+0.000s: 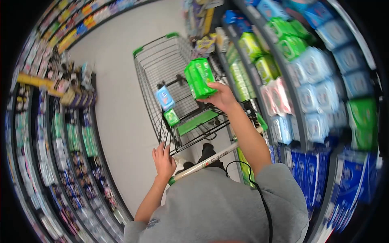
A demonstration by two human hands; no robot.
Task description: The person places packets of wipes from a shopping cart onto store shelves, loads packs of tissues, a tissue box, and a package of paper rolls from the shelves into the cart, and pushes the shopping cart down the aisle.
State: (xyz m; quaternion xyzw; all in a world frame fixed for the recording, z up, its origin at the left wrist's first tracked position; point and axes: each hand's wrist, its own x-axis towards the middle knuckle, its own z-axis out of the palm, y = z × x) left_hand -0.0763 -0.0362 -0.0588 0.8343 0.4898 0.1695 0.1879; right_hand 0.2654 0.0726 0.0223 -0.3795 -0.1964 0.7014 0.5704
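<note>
My right hand (221,97) grips a green pack of wipes (198,77) by its lower right side, holding it tilted above the shopping cart (152,121). My left hand (164,162) is at the cart's near left corner with its fingers stretched out and nothing held. Whether those fingertips touch the wire rim I cannot tell. Inside the basket, toward the near left, lie a blue pack (165,98) and a small green pack (171,117). The white cart handle (210,160) crosses just in front of my body.
Shelves on the right carry green packs (293,46), light blue packs (316,95) and dark blue packages (304,174). The left shelves (60,154) hold many small packages. Pale floor (111,81) runs between them. A black cable (263,194) hangs along my right side.
</note>
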